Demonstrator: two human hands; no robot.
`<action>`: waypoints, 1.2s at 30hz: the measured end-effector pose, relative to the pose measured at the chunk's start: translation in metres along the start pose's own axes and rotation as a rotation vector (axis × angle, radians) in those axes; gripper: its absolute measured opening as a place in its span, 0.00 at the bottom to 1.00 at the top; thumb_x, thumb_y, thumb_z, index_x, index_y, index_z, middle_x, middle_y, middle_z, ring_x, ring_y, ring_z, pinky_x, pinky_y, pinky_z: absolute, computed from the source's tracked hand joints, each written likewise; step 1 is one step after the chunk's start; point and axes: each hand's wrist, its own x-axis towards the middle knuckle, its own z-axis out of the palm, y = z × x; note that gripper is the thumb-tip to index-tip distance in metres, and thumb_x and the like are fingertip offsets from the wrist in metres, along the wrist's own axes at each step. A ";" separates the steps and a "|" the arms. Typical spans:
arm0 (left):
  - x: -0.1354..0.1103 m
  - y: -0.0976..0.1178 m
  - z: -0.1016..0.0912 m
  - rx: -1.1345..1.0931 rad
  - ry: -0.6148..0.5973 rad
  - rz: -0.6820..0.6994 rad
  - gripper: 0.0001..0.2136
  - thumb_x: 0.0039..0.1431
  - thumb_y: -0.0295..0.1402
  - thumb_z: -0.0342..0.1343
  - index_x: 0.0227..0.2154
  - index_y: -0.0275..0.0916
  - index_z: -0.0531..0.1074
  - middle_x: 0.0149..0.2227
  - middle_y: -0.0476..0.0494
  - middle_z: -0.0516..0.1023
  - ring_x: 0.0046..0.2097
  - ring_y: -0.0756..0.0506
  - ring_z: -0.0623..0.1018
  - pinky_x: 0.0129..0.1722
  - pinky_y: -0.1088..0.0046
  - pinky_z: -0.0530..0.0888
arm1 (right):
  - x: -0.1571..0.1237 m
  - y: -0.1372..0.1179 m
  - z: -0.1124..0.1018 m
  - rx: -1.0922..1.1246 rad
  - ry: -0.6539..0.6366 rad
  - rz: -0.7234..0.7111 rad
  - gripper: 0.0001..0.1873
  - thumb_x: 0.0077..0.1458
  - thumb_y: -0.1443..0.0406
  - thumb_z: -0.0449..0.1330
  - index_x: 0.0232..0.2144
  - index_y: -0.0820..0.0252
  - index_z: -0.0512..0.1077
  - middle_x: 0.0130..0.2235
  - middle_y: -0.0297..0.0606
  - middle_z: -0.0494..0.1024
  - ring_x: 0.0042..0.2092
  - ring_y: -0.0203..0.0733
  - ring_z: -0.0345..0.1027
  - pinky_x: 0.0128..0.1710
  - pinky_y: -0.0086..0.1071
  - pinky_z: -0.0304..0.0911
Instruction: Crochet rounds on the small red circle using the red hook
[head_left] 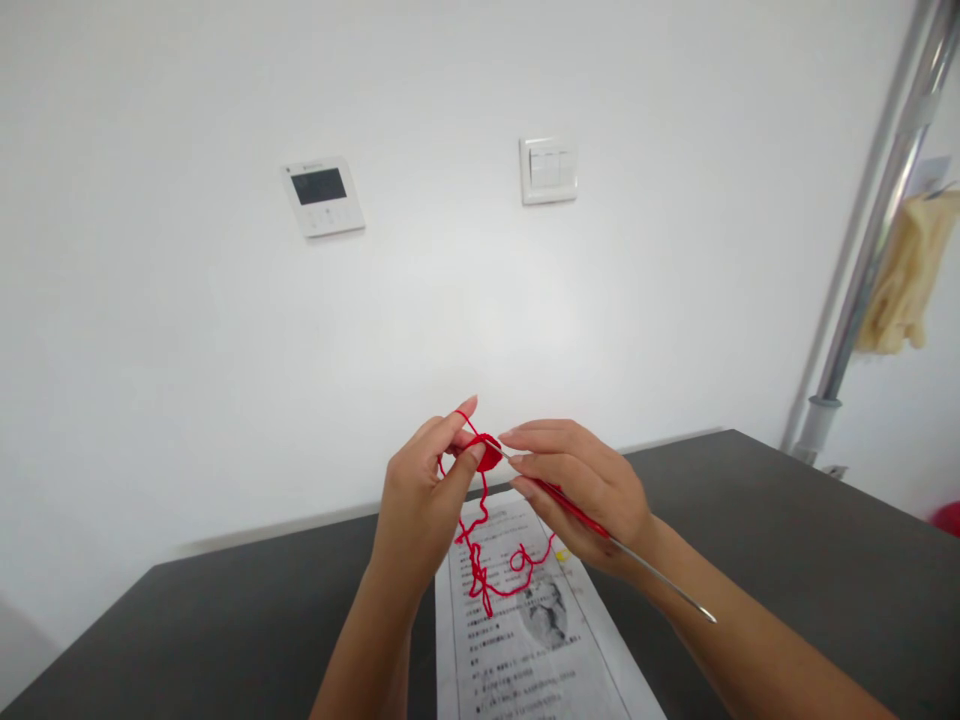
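My left hand (431,465) pinches a small red crochet piece (489,455) between thumb and fingers. Red yarn runs over its raised index finger. In my right hand (581,480) is a crochet hook (660,578) with a red grip and metal ends, held like a pen. The hook's front end meets the crochet piece, and its exact place in the stitches is too small to tell. Loose red yarn (476,570) hangs from the piece and lies in loops over a printed sheet (525,690) below my hands.
The sheet lies on a dark table (247,620) against a white wall. On the wall are a control panel (324,197) and a light switch (549,170). At right stand a metal pole (874,240) and a hanging yellow cloth item (907,275).
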 end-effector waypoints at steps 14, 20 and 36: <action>-0.001 0.010 -0.008 -0.035 -0.033 -0.028 0.15 0.58 0.27 0.56 0.47 0.41 0.80 0.29 0.50 0.74 0.35 0.46 0.74 0.40 0.68 0.70 | 0.007 -0.007 -0.022 0.405 -0.138 0.623 0.06 0.63 0.65 0.61 0.41 0.55 0.78 0.43 0.39 0.84 0.43 0.42 0.80 0.42 0.34 0.76; -0.001 0.010 -0.004 -0.192 -0.044 -0.118 0.16 0.56 0.28 0.60 0.48 0.40 0.80 0.31 0.49 0.74 0.37 0.46 0.75 0.42 0.68 0.71 | 0.006 -0.004 -0.013 0.124 -0.092 0.137 0.09 0.61 0.73 0.58 0.42 0.58 0.72 0.42 0.44 0.82 0.44 0.42 0.79 0.42 0.36 0.77; -0.008 0.011 0.033 -0.896 0.082 -0.429 0.19 0.45 0.29 0.70 0.44 0.39 0.82 0.27 0.51 0.77 0.31 0.53 0.75 0.35 0.78 0.73 | -0.016 0.012 0.014 0.012 0.135 -0.074 0.13 0.64 0.70 0.57 0.51 0.60 0.67 0.43 0.47 0.78 0.50 0.45 0.74 0.47 0.41 0.76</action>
